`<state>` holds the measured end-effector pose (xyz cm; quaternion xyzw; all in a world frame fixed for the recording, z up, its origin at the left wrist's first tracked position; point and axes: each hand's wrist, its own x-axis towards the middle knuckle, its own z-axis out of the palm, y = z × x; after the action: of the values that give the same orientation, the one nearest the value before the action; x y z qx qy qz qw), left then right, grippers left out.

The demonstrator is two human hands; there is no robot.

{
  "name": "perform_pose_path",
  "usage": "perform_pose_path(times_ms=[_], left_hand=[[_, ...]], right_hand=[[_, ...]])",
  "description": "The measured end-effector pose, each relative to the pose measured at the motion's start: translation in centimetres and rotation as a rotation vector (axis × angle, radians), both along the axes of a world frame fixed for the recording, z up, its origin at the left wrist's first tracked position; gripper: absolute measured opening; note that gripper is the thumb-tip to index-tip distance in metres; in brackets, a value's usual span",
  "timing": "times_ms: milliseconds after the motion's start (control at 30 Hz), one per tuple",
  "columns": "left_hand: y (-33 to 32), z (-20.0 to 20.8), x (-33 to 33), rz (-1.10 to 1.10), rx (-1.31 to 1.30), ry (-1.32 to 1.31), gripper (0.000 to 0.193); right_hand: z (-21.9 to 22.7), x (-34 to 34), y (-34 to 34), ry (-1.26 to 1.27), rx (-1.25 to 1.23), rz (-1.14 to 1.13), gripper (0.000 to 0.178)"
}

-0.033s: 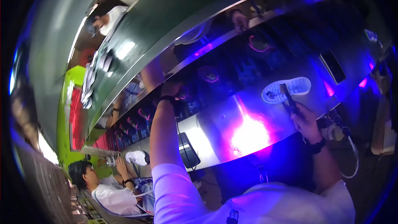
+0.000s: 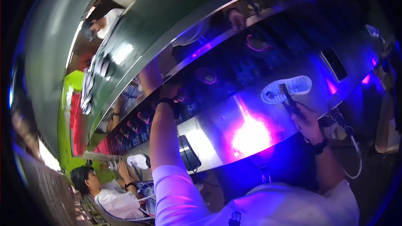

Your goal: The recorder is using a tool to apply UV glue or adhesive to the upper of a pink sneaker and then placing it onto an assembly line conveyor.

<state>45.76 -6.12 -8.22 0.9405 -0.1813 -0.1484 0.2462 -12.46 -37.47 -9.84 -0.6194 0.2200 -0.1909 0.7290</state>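
In my right hand (image 2: 307, 123) is a brush (image 2: 291, 101) with a dark handle, the fingers closed around it. Its head rests against the middle of a white shoe sole (image 2: 299, 84) lying on the work surface. My left arm stretches far forward over the dark row of shoes. The left hand (image 2: 171, 91) is in shadow beside a shoe with a pinkish lit edge (image 2: 181, 95), and its fingers are too dark to make out.
A bright pink-violet light spot (image 2: 251, 138) falls on the bench before me. A black flat device (image 2: 333, 64) lies beyond the sole; a black tray-like case (image 2: 189, 152) is by my left arm. At lower left sits a co-worker (image 2: 113, 196) near another white sole (image 2: 137, 161).
The whole view has shifted slightly. My hands, the brush and the sole keep nearly the same places relative to one another.
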Motion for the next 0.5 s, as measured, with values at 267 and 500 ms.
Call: perform_pose_path(times_ms=[267,500], left_hand=[[-18.9,7.8,-11.9,-0.095,0.162,-0.208,0.045],[-17.2,3.3,-8.7,-0.521,0.364,-0.37,0.036]], right_hand=[[-1.0,-0.6,-1.3,-0.012,-0.12,-0.046,0.048],[-1.7,-0.9,-1.2,-0.126,-0.286,-0.134,0.045]])
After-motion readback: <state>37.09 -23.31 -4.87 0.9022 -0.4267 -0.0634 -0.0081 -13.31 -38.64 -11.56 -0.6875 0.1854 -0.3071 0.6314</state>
